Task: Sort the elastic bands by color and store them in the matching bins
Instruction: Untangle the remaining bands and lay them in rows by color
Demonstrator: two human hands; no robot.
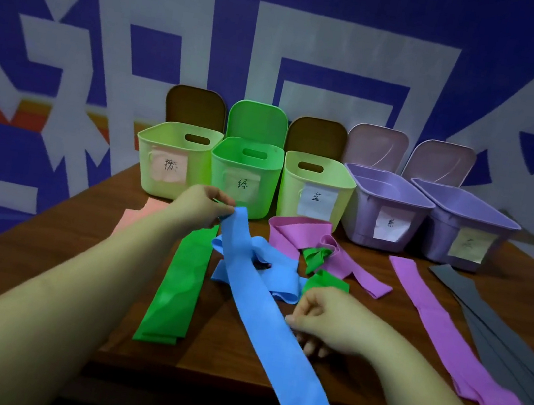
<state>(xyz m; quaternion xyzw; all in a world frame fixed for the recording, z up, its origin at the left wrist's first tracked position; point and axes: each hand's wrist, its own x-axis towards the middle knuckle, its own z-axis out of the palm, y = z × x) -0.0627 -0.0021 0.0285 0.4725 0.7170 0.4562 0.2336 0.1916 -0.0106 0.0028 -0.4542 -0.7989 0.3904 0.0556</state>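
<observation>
The brown wooden table [122,329] holds five plastic bins. The long blue stretchy band [262,319] hangs across it. The left hand [203,205] pinches its top; the right hand [321,318] pinches its edge. Fold it small, then drop it in the pale green bin with the white label [316,189].

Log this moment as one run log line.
phase: sorting | left hand: pinches blue band top end | right hand: grips its middle | bins: open | bands stored: none visible

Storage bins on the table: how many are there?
5, in one row along the table's far edge: pale green bin far left, bright green bin, pale green bin, purple bin, then purple bin far right. None seems hidden.
</observation>
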